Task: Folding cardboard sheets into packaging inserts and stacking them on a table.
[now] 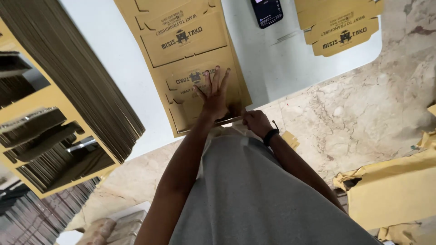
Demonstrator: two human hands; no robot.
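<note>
The white bench (272, 68) runs across in front of me, above a marbled stone floor (363, 118). At my left, a tall stack of flat brown cardboard sheets (86, 86) leans at the bench edge. A flat die-cut box blank (181, 41), brown with dark print, lies on the bench and reaches its near edge. A second blank (340, 27) lies well apart at the far right, and a dark phone (267, 11) rests between them. My left hand (214, 97) presses flat on the near blank, fingers spread. My right hand (255, 122), a black band at the wrist, pinches that blank's near edge.
</note>
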